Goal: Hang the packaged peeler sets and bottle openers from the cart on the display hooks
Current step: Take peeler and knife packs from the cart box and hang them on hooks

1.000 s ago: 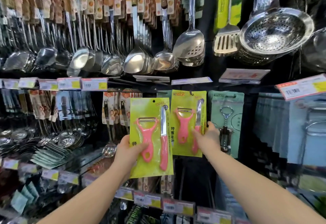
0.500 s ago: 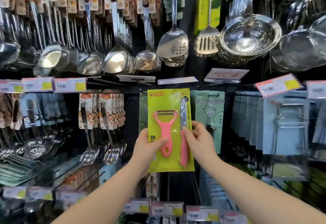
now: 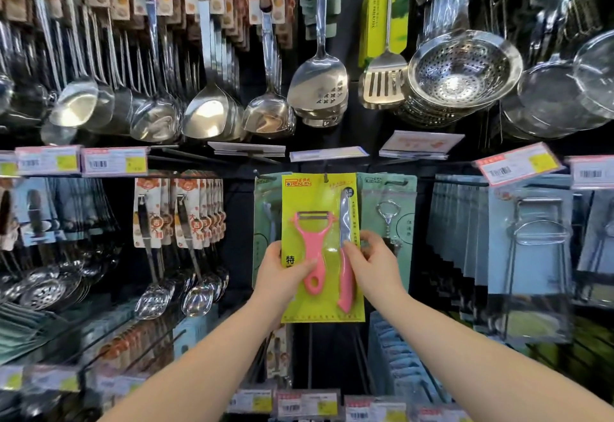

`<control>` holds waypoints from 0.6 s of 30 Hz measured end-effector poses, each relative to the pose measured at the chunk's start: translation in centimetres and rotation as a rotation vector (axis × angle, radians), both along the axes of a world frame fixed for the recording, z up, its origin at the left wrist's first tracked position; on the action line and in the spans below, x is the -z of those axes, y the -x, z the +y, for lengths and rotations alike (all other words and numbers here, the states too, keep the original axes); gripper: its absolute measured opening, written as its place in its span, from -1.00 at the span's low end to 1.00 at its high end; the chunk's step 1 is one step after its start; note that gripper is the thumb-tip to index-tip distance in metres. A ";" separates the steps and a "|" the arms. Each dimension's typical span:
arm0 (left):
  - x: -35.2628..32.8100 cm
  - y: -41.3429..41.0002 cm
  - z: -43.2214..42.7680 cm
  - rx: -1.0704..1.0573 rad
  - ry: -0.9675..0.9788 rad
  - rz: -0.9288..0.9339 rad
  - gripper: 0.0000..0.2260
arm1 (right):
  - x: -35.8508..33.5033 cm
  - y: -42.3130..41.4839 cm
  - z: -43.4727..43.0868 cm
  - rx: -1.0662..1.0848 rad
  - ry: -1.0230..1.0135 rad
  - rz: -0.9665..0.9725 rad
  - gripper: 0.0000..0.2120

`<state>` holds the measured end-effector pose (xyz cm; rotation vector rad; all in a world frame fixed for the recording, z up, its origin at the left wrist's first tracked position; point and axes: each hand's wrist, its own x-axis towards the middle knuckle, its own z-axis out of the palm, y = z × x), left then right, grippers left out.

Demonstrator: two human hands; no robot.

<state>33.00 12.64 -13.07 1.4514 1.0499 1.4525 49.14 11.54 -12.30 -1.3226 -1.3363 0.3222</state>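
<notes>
Bright overhead glare, edges warped — blurred

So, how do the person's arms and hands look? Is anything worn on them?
The left forearm and right forearm are bare, with no sleeve in view. The left hand and right hand wear no gloves; no ring, watch or bracelet shows.

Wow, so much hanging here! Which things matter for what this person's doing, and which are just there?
Job: peeler set, held by left hand and right hand; bottle opener packs behind it.
Just there: ladles, slotted turner, colanders, price tags.
</notes>
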 end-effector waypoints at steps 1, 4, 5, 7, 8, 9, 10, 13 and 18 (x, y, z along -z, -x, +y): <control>-0.1 -0.1 0.2 -0.024 -0.014 0.021 -0.45 | 0.0 0.0 0.3 0.008 0.012 -0.008 -0.54; -0.3 -0.4 1.0 -0.128 -0.026 0.127 -0.48 | -0.1 -0.2 1.5 0.036 0.041 -0.061 -0.55; -0.3 -0.5 1.2 -0.145 -0.026 0.150 -0.48 | -0.1 -0.3 1.9 0.044 0.054 -0.078 -0.54; -0.6 -0.7 1.7 -0.160 -0.034 0.177 -0.51 | -0.4 -0.5 2.8 0.046 0.090 -0.093 -0.53; -0.6 -0.8 2.0 -0.166 -0.039 0.189 -0.50 | -0.5 -0.6 3.2 0.044 0.110 -0.095 -0.52; -0.7 -0.9 2.2 -0.172 -0.045 0.201 -0.49 | -0.7 -0.7 3.5 0.044 0.129 -0.100 -0.52; -0.8 -0.9 2.4 -0.180 -0.050 0.216 -0.46 | -0.8 -0.7 3.8 0.047 0.145 -0.107 -0.52; -1.0 -1.0 2.9 -0.207 -0.050 0.264 -0.41 | -1.2 -0.9 4.1 0.056 0.172 -0.136 -0.52; -1.0 -0.2 3.1 -0.222 -0.117 0.383 -0.37 | -1.9 -0.7 2.7 0.085 0.209 -0.238 -0.46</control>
